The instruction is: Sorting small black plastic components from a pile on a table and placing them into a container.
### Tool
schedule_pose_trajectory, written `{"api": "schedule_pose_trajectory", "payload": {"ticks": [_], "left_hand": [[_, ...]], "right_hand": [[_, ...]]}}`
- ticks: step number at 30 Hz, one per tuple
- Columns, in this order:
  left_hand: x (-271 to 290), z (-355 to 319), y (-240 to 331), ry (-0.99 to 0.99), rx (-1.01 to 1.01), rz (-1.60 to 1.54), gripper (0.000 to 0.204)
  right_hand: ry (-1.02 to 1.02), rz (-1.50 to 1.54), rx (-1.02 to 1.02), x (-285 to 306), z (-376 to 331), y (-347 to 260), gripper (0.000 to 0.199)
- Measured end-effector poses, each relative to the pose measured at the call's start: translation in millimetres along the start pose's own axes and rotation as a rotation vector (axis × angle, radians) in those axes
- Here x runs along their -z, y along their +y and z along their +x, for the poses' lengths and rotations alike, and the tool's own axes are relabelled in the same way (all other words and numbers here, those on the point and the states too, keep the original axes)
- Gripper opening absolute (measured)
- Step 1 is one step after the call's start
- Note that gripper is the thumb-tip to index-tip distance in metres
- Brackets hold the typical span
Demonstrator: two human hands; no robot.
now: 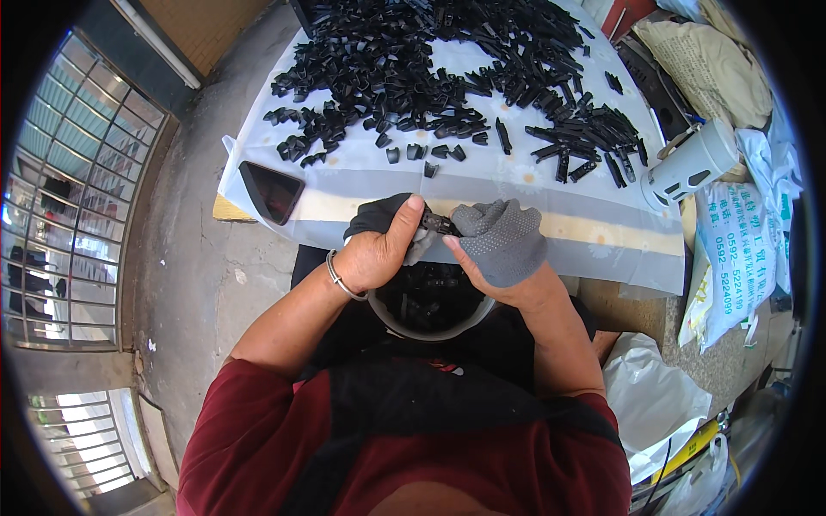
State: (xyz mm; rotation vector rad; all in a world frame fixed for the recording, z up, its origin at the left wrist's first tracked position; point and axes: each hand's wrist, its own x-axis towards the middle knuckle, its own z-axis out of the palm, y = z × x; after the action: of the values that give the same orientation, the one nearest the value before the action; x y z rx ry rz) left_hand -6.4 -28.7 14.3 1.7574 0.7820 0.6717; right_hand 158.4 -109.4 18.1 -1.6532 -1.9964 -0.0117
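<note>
Between my two hands is a small black plastic part (440,224), held above a round tub (400,329) in my lap. My left hand (383,241), in a dark glove with the thumb bare, is closed on one end of it. A grey dotted glove covers much of my right hand (503,245), whose bare thumb and curled fingers pinch the other end. More black parts lie inside the tub. On the table ahead are heaps of black plastic pieces: short curved ones (370,86) at the left and long narrow ones (585,138) at the right.
A phone (272,193) lies at the left edge of the cloth-covered table (585,193). At the right stand a white and black cylinder (691,163), a printed white sack (731,249) and a white plastic bag (650,396). A barred window (82,189) is at the left.
</note>
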Motion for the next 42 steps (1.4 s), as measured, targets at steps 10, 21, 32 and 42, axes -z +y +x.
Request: {"api": "schedule_pose_trajectory", "payload": {"ticks": [10,21,32,42], "left_hand": [[11.0,-0.8,-4.8,-0.085,-0.306,0.427,0.032],[-2.7,70.5,-41.7,0.199,-0.296,0.934,0.031],[4.4,43.2,-34.3,0.087,-0.162,0.744,0.030],[23.3,18.4,-10.8,-0.205,-0.330,0.402,0.055]], "right_hand": [[0.086,0.040,0.082,-26.1,3.3,-8.8,0.022],[0.073,-0.475,-0.447,-36.2,61.7,88.8,0.026],[0.377,-0.037,-0.098,-37.2,11.1,63.4,0.013],[-0.074,0.396,0.141,-24.4,2.3,19.3,0.027]]}}
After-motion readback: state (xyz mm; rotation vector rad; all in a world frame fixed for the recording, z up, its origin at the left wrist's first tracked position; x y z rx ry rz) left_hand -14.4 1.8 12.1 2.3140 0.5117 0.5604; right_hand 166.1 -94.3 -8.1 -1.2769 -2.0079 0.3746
